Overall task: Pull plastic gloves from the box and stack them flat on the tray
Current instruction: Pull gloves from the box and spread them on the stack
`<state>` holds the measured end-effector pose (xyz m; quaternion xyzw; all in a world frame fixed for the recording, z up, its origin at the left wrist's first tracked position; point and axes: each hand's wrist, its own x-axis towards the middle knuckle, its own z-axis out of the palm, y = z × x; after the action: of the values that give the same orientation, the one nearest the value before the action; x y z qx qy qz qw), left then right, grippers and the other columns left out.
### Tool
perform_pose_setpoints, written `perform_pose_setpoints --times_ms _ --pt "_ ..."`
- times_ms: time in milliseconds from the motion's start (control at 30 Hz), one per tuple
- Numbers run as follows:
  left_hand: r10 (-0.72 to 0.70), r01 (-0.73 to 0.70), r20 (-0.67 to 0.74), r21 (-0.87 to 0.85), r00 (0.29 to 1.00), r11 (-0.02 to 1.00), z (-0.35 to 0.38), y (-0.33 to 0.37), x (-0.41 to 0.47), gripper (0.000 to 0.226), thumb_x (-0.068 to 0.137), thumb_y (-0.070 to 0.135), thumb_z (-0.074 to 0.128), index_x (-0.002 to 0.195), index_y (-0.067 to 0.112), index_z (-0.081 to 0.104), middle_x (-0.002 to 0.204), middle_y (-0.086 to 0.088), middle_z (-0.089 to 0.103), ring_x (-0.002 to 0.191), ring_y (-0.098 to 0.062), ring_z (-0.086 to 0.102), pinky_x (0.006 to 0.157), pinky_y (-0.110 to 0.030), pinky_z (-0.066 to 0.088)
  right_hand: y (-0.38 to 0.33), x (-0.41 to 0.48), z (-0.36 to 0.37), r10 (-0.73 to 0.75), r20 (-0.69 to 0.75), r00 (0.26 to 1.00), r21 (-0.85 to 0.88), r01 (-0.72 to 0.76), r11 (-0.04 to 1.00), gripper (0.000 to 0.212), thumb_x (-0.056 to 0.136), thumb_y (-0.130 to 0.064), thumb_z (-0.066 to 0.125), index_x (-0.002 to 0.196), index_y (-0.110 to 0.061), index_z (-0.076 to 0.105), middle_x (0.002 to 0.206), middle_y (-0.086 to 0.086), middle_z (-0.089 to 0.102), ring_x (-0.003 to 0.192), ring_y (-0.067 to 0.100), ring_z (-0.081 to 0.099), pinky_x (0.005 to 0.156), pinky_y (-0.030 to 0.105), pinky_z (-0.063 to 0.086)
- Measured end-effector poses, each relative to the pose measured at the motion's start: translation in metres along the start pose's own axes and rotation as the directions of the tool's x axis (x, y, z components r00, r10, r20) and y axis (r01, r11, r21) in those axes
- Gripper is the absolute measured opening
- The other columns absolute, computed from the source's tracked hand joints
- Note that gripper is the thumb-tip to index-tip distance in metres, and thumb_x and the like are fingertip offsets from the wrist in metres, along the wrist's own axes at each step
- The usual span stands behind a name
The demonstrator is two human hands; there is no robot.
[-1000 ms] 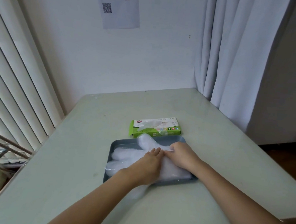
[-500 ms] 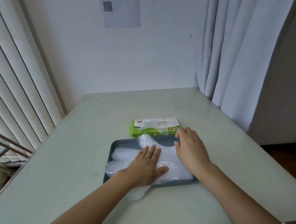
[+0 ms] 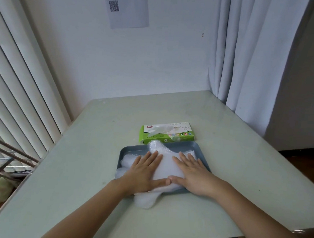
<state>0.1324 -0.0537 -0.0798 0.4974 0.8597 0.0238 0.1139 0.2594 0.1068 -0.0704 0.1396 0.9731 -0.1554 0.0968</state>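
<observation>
— Both hands lie flat on the pile, don't they?

— Yes. My left hand (image 3: 143, 171) and my right hand (image 3: 193, 174) are spread, palms down, fingers straight, thumbs almost meeting. They press on the gloves (image 3: 165, 167) in the grey tray (image 3: 132, 148). Nothing is pinched.

— So which step is this?

— Smoothing, I judge: flattening the top glove onto the stack. The pile sits in the tray, towards my edge of the tabletop (image 3: 96, 133). The green box (image 3: 167, 135) is just behind the tray's far rim.

— Is the pile flat?

— Not quite. One part puffs up at the far rim, and a loose end hangs over the near rim onto the tabletop.

— And next?

— I think one hand lifts and reaches over the tray to the box, where some clear plastic shows at the opening. It should pinch one glove only. The film looks thin and clingy, so the pull should be light. The other hand probably needs to hold the pile or the box down so nothing drags along.
</observation>
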Motion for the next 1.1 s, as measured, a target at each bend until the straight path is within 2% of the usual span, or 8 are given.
perform_pose_setpoints --times_ms 200,333,433,600,733,900,967,1100 --pt "-0.138 0.112 0.161 0.159 0.977 0.981 -0.028 -0.027 -0.015 0.149 0.036 0.104 0.009 0.153 0.014 -0.009 0.161 -0.008 -0.009 0.148 -0.023 -0.011 0.12 -0.042 -0.006 0.001 0.003 0.002 0.028 0.019 0.999 0.023 -0.029 0.999 0.091 0.085 -0.074 0.036 0.152 -0.032 -0.007 0.158 -0.002 -0.022 0.145 0.024 -0.023 0.119 0.044 -0.007" --pt "-0.362 0.263 0.149 0.449 0.92 0.854 -0.062 -0.036 -0.024 0.121 0.068 0.088 0.042 0.153 0.007 0.011 0.16 -0.014 0.007 0.148 -0.032 -0.003 0.118 -0.046 -0.01 0.002 0.002 0.002 0.022 0.013 1.0 0.028 -0.023 0.999 0.09 0.085 -0.075 0.036 0.152 -0.033 -0.006 0.158 -0.003 -0.022 0.145 0.023 -0.022 0.119 0.043 -0.008" --pt "-0.398 0.281 0.116 0.532 0.91 0.799 -0.083 -0.039 -0.032 0.099 0.081 0.072 0.049 0.151 0.008 0.022 0.159 -0.017 0.013 0.148 -0.034 0.003 0.118 -0.045 -0.004 0.001 0.001 0.002 0.019 0.014 1.0 0.029 -0.019 0.999 0.09 0.084 -0.075 0.036 0.152 -0.033 -0.006 0.158 -0.003 -0.022 0.145 0.022 -0.022 0.119 0.042 -0.008" --pt "-0.138 0.166 -0.164 0.178 0.977 0.97 -0.091 -0.008 -0.036 0.05 0.101 0.029 0.04 0.145 0.009 0.033 0.15 -0.008 0.036 0.138 -0.023 0.031 0.114 -0.03 0.014 0.002 0.002 0.003 0.021 0.019 1.0 0.02 -0.021 1.0 0.09 0.085 -0.075 0.035 0.152 -0.032 -0.007 0.158 -0.002 -0.023 0.145 0.023 -0.022 0.119 0.042 -0.008" --pt "0.042 -0.084 -0.263 -0.151 0.964 0.985 -0.073 0.039 -0.036 0.048 0.102 0.016 0.038 0.149 0.011 0.03 0.157 -0.003 0.028 0.143 -0.015 0.025 0.11 -0.016 0.014 0.001 0.004 0.003 0.021 0.032 0.999 0.008 -0.021 1.0 0.096 0.08 -0.08 0.031 0.152 -0.032 -0.008 0.158 -0.001 -0.023 0.145 0.024 -0.021 0.119 0.043 -0.007" --pt "0.096 -0.132 -0.123 -0.326 0.988 0.936 -0.042 0.072 -0.026 0.05 0.104 0.022 0.032 0.151 0.009 0.021 0.159 -0.006 0.022 0.144 -0.016 0.024 0.108 -0.012 0.013 -0.001 0.004 0.001 0.011 0.022 1.0 -0.052 -0.01 0.999 0.084 0.091 -0.066 0.035 0.152 -0.03 -0.011 0.159 0.003 -0.021 0.146 0.029 -0.018 0.119 0.044 -0.004" --pt "0.064 -0.074 -0.04 -0.335 0.997 0.939 -0.032 0.069 -0.021 0.05 0.105 0.022 0.029 0.151 0.005 0.02 0.158 -0.012 0.022 0.143 -0.022 0.024 0.111 -0.02 0.014 -0.001 0.003 0.0 0.013 0.017 1.0 -0.061 -0.012 0.998 0.076 0.095 -0.057 0.034 0.152 -0.031 -0.009 0.159 0.004 -0.019 0.146 0.029 -0.017 0.118 0.043 -0.004" --pt "-0.079 0.084 0.063 -0.073 0.995 0.994 -0.007 0.039 -0.017 0.057 0.105 0.035 0.015 0.153 0.014 -0.007 0.161 -0.003 -0.012 0.148 -0.02 -0.011 0.117 -0.037 -0.003 -0.002 0.003 0.001 0.034 0.028 0.999 -0.03 -0.034 0.999 0.089 0.086 -0.073 0.035 0.152 -0.031 -0.008 0.159 -0.001 -0.02 0.146 0.024 -0.019 0.119 0.042 -0.006"
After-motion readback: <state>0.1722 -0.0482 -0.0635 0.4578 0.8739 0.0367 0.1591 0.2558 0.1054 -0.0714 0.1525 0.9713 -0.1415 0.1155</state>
